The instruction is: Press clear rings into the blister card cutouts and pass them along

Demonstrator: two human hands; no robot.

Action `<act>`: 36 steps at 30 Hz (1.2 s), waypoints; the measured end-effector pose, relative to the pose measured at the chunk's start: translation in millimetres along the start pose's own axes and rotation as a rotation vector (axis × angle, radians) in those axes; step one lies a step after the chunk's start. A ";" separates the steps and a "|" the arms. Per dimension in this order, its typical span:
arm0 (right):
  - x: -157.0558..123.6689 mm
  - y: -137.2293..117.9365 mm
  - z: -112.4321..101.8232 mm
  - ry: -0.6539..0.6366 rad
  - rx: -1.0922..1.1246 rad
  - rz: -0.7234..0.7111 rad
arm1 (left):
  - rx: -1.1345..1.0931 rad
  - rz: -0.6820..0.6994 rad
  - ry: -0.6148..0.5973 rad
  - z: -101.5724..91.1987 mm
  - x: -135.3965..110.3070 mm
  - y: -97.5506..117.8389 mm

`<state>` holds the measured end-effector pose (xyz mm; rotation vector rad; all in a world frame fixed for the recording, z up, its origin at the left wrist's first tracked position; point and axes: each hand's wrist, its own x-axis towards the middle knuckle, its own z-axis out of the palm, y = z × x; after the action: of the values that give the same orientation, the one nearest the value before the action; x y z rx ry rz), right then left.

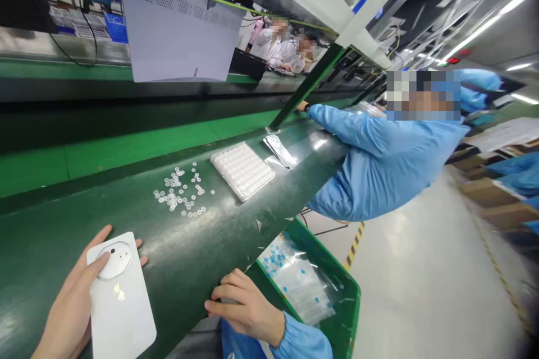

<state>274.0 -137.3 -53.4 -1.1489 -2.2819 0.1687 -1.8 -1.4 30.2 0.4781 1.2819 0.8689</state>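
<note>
In my left hand [69,305] is a white phone back cover [122,314] with a round camera ring and small gold lettering. My thumb lies across the ring, and the fingers support it from behind. My right hand [248,308] is at the near edge of the green bench [185,269], its fingers curled together; whatever they may hold is hidden. Beyond my left hand, many small clear round discs [172,197] lie scattered on the bench. To their right sits a white tray with a grid of cells [243,171].
Past the tray lie more white phone covers [279,150]. A green bin [353,303] with clear plastic sheets and blue dots stands below the edge, right of my right hand. A co-worker in a blue smock [379,162] leans at the bench; a green post [307,87] rises behind it.
</note>
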 end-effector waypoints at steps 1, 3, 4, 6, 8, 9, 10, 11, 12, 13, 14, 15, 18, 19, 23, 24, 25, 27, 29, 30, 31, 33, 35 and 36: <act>3.1 0.2 -0.1 0.006 0.071 0.025 | 0.020 0.041 0.020 0.1 0.8 -1.6; 15.8 -1.0 -2.2 0.051 0.288 0.170 | 0.092 0.119 0.025 -3.0 5.7 -7.0; 25.0 -2.6 -3.6 0.091 0.421 0.283 | 0.150 0.155 0.004 -6.0 9.5 -10.5; 47.6 -7.2 -5.3 0.169 0.690 0.520 | 0.293 0.233 -0.050 -13.3 17.0 -18.2; 73.0 -11.5 -4.8 0.184 0.915 0.704 | 0.448 0.366 -0.094 -20.2 20.9 -25.5; 85.6 -13.2 -3.6 0.156 1.015 0.766 | 0.519 0.455 -0.105 -22.7 21.0 -28.4; 97.5 -14.4 -2.1 0.108 1.107 0.814 | 0.579 0.542 -0.116 -24.4 20.0 -30.7; 108.6 -15.4 -0.4 0.046 1.183 0.855 | 0.623 0.615 -0.137 -25.1 18.5 -32.3; 118.5 -16.3 1.3 -0.022 1.239 0.886 | 0.645 0.667 -0.166 -24.9 16.6 -33.3; 127.1 -17.3 2.7 -0.085 1.273 0.906 | 0.644 0.699 -0.199 -24.2 14.8 -33.8; 134.4 -18.6 3.7 -0.136 1.285 0.916 | 0.627 0.714 -0.235 -23.2 13.2 -33.9; 140.4 -20.0 4.2 -0.175 1.281 0.919 | 0.602 0.717 -0.276 -22.3 11.7 -33.8; 150.8 -24.8 3.4 -0.191 1.208 0.923 | 0.534 0.697 -0.383 -21.3 8.5 -33.3; 152.1 -26.0 2.8 -0.175 1.171 0.925 | 0.523 0.687 -0.403 -21.7 7.7 -33.3; 151.2 -26.6 1.7 -0.163 1.078 0.905 | 0.497 0.672 -0.430 -25.0 6.3 -33.5; 150.1 -25.9 1.8 -0.179 1.084 0.901 | 0.498 0.676 -0.433 -25.6 6.4 -33.6; 149.0 -25.2 2.1 -0.195 1.094 0.901 | 0.503 0.682 -0.432 -26.0 6.7 -33.7; 147.0 -24.5 2.7 -0.241 1.113 0.913 | 0.516 0.700 -0.419 -26.0 7.7 -34.2; 145.9 -25.2 2.5 -0.288 1.130 0.931 | 0.524 0.730 -0.392 -25.7 9.1 -35.1; 145.8 -25.9 2.1 -0.298 1.143 0.941 | 0.528 0.746 -0.379 -25.5 9.7 -35.5; 145.9 -26.5 1.5 -0.298 1.162 0.949 | 0.534 0.759 -0.369 -25.5 10.1 -35.8; 146.6 -27.3 0.2 -0.281 1.210 0.958 | 0.548 0.780 -0.362 -25.8 10.4 -35.9; 147.6 -27.2 -0.8 -0.291 1.257 0.957 | 0.553 0.794 -0.371 -26.3 10.1 -35.4; 148.1 -26.9 -0.9 -0.309 1.278 0.957 | 0.549 0.801 -0.377 -26.6 9.9 -35.2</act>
<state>186.6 -40.0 21.3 -1.2977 -1.0799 1.8943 -16.7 -19.0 -8.7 1.5874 0.9526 0.9974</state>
